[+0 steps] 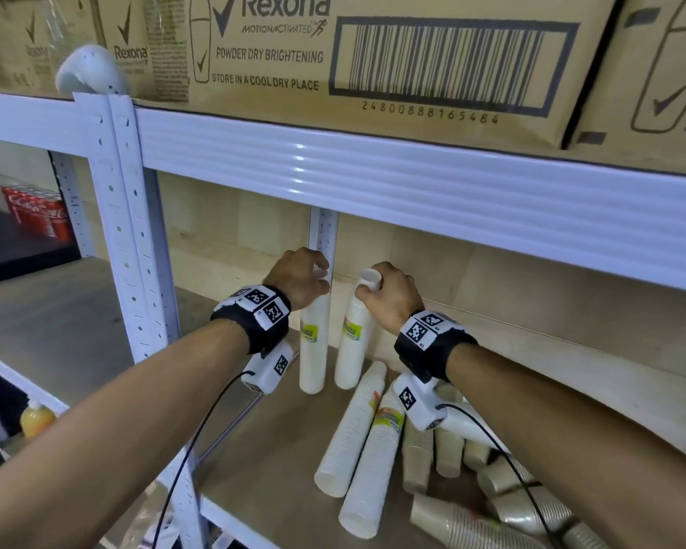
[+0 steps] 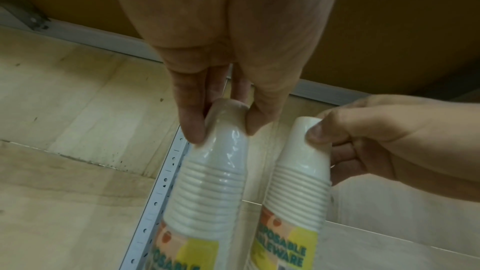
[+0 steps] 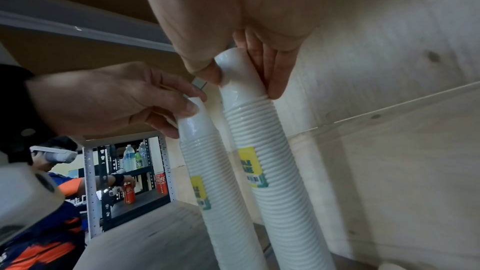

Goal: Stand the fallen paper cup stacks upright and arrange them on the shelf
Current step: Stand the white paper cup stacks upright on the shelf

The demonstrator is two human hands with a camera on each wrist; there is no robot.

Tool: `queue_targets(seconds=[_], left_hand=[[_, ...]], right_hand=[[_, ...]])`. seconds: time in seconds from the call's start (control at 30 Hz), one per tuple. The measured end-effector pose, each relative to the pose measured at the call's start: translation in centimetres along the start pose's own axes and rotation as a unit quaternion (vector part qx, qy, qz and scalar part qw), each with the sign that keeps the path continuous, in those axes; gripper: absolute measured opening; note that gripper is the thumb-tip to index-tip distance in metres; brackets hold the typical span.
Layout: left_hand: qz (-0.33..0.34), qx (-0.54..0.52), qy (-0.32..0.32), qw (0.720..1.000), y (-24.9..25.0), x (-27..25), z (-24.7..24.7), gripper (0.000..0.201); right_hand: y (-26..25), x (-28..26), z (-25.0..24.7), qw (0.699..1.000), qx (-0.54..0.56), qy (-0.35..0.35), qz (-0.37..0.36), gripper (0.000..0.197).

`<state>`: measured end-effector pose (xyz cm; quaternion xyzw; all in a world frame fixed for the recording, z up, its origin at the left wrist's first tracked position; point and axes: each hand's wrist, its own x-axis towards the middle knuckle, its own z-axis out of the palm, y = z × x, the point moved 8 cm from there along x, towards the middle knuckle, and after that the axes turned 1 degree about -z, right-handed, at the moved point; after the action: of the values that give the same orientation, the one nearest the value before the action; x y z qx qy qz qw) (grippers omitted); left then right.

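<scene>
Two tall white paper cup stacks in clear wrap stand upright side by side on the shelf board [image 1: 278, 441]. My left hand [image 1: 305, 277] pinches the top of the left stack [image 1: 313, 350] [image 2: 207, 184] [image 3: 221, 182]. My right hand [image 1: 385, 289] pinches the top cup of the right stack [image 1: 351, 342] [image 2: 296, 188] [image 3: 275, 171], which leans slightly. Each stack bears a yellow label. Two more white stacks [image 1: 357, 433] lie fallen on the board in front, beneath my right wrist.
Several brownish cup stacks [image 1: 472, 521] lie jumbled at the lower right. A white upright post [image 1: 323, 235] stands right behind the two stacks. The shelf beam [image 1: 412, 180] hangs low overhead, with cardboard boxes [image 1: 373, 57] on it. Another person [image 3: 52, 182] works at a far shelf.
</scene>
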<state>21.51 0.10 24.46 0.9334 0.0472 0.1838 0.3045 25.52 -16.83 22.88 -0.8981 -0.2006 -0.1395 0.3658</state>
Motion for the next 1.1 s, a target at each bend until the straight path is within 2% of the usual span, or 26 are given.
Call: queue_targets(seconds=[0.37,0.57,0.87,0.97,1.1], left_hand=[[0.002,-0.01,-0.028,1.0,-1.4,2.7,1.8,0.032],[0.015,0.013,-0.043,0.999,-1.5,3.1,2.3,0.041],[0.024,0.025,-0.029,0.999,-1.5,3.2,2.1,0.038],[0.026,0.028,-0.039,0.998,-1.3,3.0,2.3,0.039],[0.028,0.039,-0.042,0.998,-1.1,3.0,2.2,0.04]], right_hand=[[0.1,2.0,3.7,0.998,0.02,-0.063,-0.001,0.035],[-0.2,2.6,4.0,0.997,-0.018,-0.074,-0.016,0.044],[-0.2,2.9,4.0,0.993,-0.027,-0.108,-0.026,0.049],[-0.2,3.1,4.0,0.994,-0.023,-0.102,-0.026,0.044],[-0.1,3.2,3.9,0.995,-0.013,-0.101,-0.021,0.049]])
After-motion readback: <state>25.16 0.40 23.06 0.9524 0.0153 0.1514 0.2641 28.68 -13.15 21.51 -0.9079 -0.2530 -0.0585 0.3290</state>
